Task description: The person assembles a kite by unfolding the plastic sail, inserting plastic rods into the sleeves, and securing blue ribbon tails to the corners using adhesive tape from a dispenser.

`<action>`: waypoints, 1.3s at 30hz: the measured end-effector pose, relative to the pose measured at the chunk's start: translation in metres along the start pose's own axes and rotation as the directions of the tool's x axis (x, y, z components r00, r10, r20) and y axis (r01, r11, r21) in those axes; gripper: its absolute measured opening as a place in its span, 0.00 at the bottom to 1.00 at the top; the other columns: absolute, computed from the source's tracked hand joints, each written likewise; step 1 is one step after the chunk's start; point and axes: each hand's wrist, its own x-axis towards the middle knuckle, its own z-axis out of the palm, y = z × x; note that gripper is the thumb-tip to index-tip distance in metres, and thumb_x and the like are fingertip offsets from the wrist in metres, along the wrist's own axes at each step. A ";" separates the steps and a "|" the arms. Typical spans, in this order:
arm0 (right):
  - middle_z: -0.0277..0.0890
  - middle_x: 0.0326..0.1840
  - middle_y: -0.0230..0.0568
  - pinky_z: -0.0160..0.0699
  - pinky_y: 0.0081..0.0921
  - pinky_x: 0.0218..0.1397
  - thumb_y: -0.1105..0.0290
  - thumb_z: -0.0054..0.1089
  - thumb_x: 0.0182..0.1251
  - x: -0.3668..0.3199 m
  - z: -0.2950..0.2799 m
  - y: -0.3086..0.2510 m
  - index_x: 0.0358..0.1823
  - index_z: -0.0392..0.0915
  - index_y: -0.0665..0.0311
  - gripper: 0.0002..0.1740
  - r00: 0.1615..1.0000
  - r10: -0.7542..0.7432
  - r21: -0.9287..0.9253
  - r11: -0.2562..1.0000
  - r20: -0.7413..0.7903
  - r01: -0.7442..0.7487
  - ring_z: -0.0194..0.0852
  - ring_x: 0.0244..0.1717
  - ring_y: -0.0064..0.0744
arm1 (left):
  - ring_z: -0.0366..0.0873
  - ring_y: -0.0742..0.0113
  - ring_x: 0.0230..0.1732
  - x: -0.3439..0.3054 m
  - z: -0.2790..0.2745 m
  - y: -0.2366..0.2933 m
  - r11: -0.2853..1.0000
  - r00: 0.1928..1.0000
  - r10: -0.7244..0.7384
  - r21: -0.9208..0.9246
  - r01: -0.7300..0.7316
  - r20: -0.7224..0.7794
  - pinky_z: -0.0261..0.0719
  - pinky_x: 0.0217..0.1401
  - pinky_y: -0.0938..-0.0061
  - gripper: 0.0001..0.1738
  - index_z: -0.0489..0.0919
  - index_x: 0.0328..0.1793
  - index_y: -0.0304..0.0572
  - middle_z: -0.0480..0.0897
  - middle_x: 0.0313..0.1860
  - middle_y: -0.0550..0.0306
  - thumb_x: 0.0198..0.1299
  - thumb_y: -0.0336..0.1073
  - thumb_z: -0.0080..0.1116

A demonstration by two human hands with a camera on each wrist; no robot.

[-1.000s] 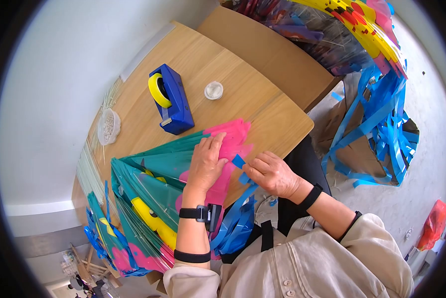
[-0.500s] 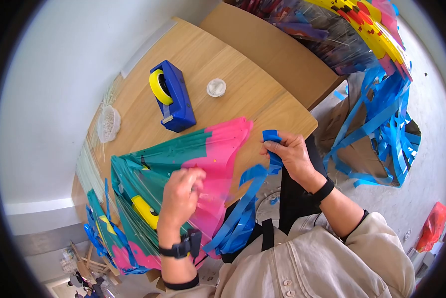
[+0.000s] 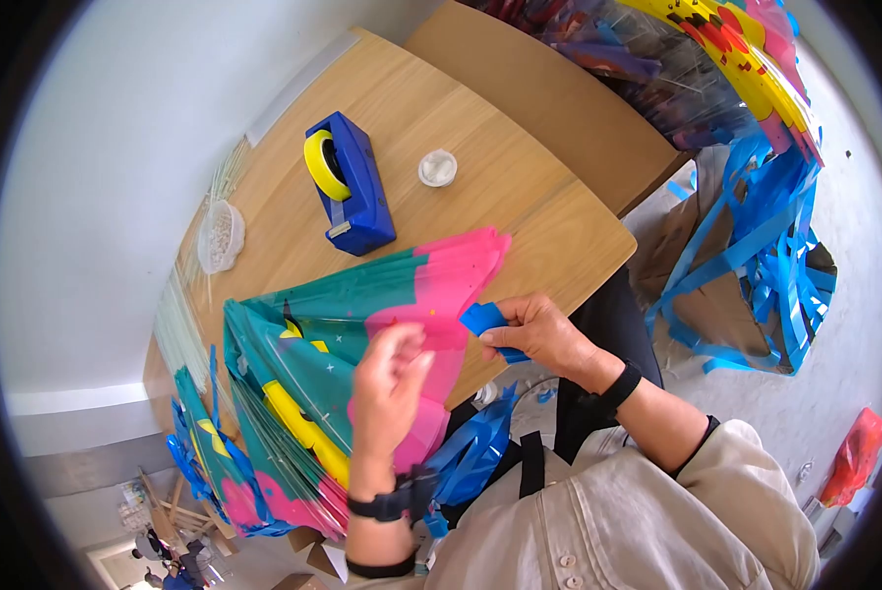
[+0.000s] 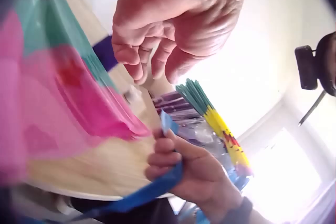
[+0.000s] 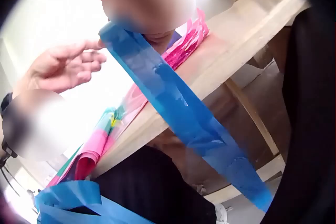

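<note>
Between the thumb and fingers of my right hand (image 3: pixel 551 339) is a pinched blue plastic strip (image 3: pixel 482 319). In the right wrist view the blue strip (image 5: pixel 178 108) runs down in a long band past the table edge. My left hand (image 3: pixel 390 383) hovers over a folded plastic sheet (image 3: pixel 451 280), green with a pink end and yellow figures. Its fingers are loosely bent with nothing in them, as the left wrist view shows of the left hand (image 4: pixel 173 24). The pink end lies just left of the right hand.
On the wooden table (image 3: pixel 520 167) stand a blue tape dispenser (image 3: pixel 367 197) with yellow tape, a small white dish (image 3: pixel 438 168) and a white bowl (image 3: pixel 221 238) of small pieces. Thin white rods (image 3: pixel 180 320) lie at the left. Blue strips (image 3: pixel 765 256) hang over a carton at right.
The left hand has left the pink end and moved down and back over the sheet. The right hand swung up and right with the blue strip, then came back left and down.
</note>
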 end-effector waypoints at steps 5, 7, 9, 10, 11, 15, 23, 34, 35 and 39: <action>0.81 0.27 0.33 0.72 0.16 0.31 0.71 0.65 0.63 0.002 -0.003 0.007 0.35 0.83 0.70 0.08 0.999 -0.033 0.003 0.999 0.008 0.033 0.76 0.28 0.17 | 0.74 0.78 0.30 0.034 0.040 -0.007 0.980 0.947 -0.183 -0.031 0.198 0.263 0.72 0.34 0.82 0.05 0.81 0.39 0.31 0.80 0.28 0.63 0.59 0.26 0.62; 0.81 0.26 0.33 0.73 0.17 0.32 0.71 0.65 0.63 0.002 -0.005 0.008 0.35 0.83 0.69 0.07 1.000 -0.014 0.016 1.000 -0.021 0.014 0.76 0.29 0.17 | 0.67 0.81 0.25 0.036 0.048 -0.012 0.975 0.958 -0.182 -0.088 0.206 0.223 0.66 0.28 0.81 0.06 0.80 0.29 0.32 0.74 0.19 0.65 0.57 0.27 0.64; 0.80 0.25 0.32 0.71 0.17 0.31 0.71 0.64 0.64 0.000 -0.005 0.007 0.35 0.83 0.69 0.07 0.999 -0.001 0.018 1.000 -0.045 0.001 0.75 0.28 0.17 | 0.64 0.81 0.24 0.037 0.052 -0.021 0.949 0.959 -0.253 -0.158 0.272 0.131 0.63 0.27 0.80 0.09 0.79 0.26 0.34 0.72 0.19 0.67 0.59 0.29 0.63; 0.80 0.25 0.32 0.70 0.17 0.30 0.70 0.64 0.65 -0.001 -0.005 0.006 0.34 0.83 0.69 0.08 0.998 0.011 0.015 1.000 -0.067 -0.010 0.74 0.27 0.16 | 0.64 0.81 0.24 0.037 0.053 -0.024 0.949 0.958 -0.254 -0.155 0.274 0.133 0.63 0.27 0.80 0.09 0.79 0.26 0.34 0.72 0.19 0.67 0.59 0.29 0.63; 0.80 0.25 0.32 0.70 0.17 0.30 0.70 0.64 0.65 -0.001 -0.006 0.008 0.34 0.83 0.69 0.08 0.998 0.012 0.018 1.000 -0.069 -0.011 0.74 0.27 0.16 | 0.64 0.80 0.24 0.038 0.054 -0.026 0.936 0.953 -0.261 -0.200 0.289 0.156 0.64 0.27 0.80 0.09 0.79 0.28 0.34 0.72 0.20 0.67 0.60 0.30 0.62; 0.80 0.24 0.31 0.66 0.18 0.30 0.67 0.61 0.67 0.002 -0.012 0.018 0.34 0.82 0.68 0.10 0.994 0.027 -0.005 1.000 -0.105 -0.027 0.70 0.26 0.16 | 0.65 0.79 0.24 0.039 0.063 -0.021 0.882 0.932 -0.361 -0.312 0.354 0.035 0.66 0.28 0.80 0.07 0.79 0.34 0.35 0.74 0.22 0.65 0.63 0.31 0.60; 0.79 0.21 0.32 0.61 0.18 0.23 0.68 0.59 0.69 0.002 -0.015 0.011 0.32 0.81 0.68 0.11 0.965 0.035 0.139 0.990 -0.259 0.002 0.65 0.21 0.15 | 0.71 0.51 0.47 0.117 0.066 -0.018 0.683 0.901 0.433 0.649 -0.336 0.010 0.71 0.48 0.63 0.22 0.77 0.56 0.37 0.75 0.45 0.49 0.53 0.21 0.56; 0.79 0.22 0.33 0.63 0.18 0.22 0.66 0.57 0.71 0.002 -0.015 -0.002 0.32 0.80 0.68 0.12 0.954 0.041 0.172 0.985 -0.298 0.012 0.66 0.19 0.15 | 0.74 0.55 0.44 0.138 0.072 -0.019 0.710 0.886 0.464 0.603 -0.363 -0.013 0.71 0.43 0.67 0.18 0.79 0.54 0.38 0.76 0.44 0.48 0.56 0.26 0.59; 0.79 0.22 0.33 0.63 0.18 0.22 0.66 0.57 0.71 0.001 -0.016 -0.002 0.32 0.80 0.68 0.12 0.954 0.040 0.172 0.985 -0.296 0.012 0.66 0.19 0.15 | 0.74 0.63 0.39 0.125 0.066 -0.012 0.921 0.997 0.071 0.384 -0.070 0.012 0.70 0.38 0.71 0.12 0.80 0.49 0.37 0.78 0.39 0.51 0.58 0.29 0.61; 0.79 0.24 0.34 0.70 0.16 0.28 0.65 0.58 0.71 -0.001 -0.011 -0.002 0.37 0.81 0.67 0.12 0.966 0.037 0.153 0.988 -0.256 0.003 0.72 0.24 0.16 | 0.69 0.80 0.27 0.073 0.073 -0.003 0.865 0.961 -0.235 -0.420 0.274 0.144 0.63 0.26 0.80 0.11 0.79 0.30 0.35 0.77 0.24 0.66 0.62 0.33 0.63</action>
